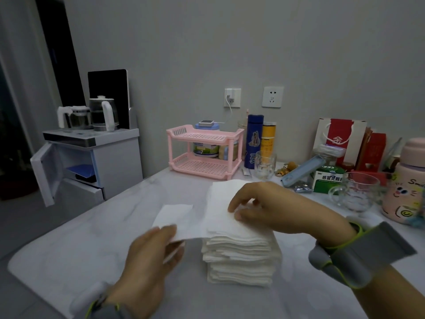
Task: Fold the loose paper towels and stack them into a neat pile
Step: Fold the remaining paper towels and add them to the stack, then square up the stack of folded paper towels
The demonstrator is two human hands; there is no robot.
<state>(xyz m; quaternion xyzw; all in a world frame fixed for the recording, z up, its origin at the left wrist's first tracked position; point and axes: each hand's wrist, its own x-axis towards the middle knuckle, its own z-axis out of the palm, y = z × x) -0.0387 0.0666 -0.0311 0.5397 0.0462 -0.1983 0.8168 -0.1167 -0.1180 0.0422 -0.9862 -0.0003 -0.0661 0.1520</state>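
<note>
A tall pile of folded white paper towels (239,259) stands on the pale table (69,245) in front of me. A loose white paper towel (181,217) lies across its top and sticks out to the left. My left hand (151,256) pinches the near left edge of that sheet between thumb and fingers. My right hand (269,208) rests on top of the pile, its fingertips curled onto the upper sheet near the middle. Grey wrist straps with green trim show on both forearms.
A pink two-tier rack (204,150) stands at the back of the table. Bottles, a glass cup (264,164), a green medicine box (326,180), a glass mug (358,192) and a pink flask (407,180) crowd the back right. A water dispenser cabinet with kettles (92,143) stands left.
</note>
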